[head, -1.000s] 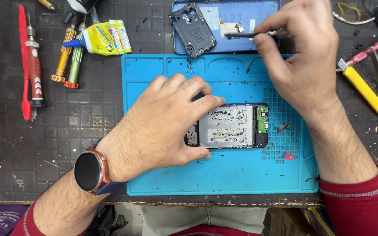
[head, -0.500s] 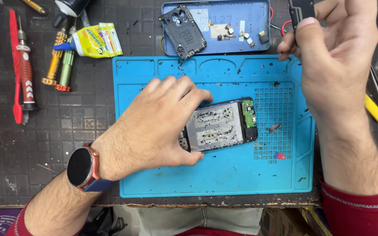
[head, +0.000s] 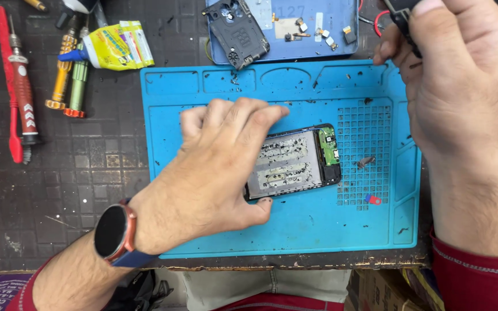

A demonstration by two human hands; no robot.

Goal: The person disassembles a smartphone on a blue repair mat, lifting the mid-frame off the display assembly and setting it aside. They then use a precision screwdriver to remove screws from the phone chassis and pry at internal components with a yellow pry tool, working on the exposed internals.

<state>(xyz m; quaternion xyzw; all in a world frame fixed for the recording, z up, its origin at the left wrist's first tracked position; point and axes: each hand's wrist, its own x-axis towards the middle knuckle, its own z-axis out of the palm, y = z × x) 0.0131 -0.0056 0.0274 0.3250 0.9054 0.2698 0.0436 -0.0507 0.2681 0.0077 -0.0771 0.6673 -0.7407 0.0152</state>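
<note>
Opened phone [head: 295,164] lay on blue mat [head: 295,230], long axis roughly left-right, slightly tilted, green circuit board end toward right hand. Left hand [head: 214,167] rested flat over phone's left part, fingers spread loosely along far edge, thumb pressing near edge. Right hand [head: 456,75] was raised above mat's far right corner, fingers pinched narrow on small black object [head: 402,11], kind unclear. Beyond left hand: one blue tray [head: 318,46] with one dark phone cover [head: 237,31]. Left of left hand: one glue tube [head: 113,46], three screwdrivers [head: 67,80].
</note>
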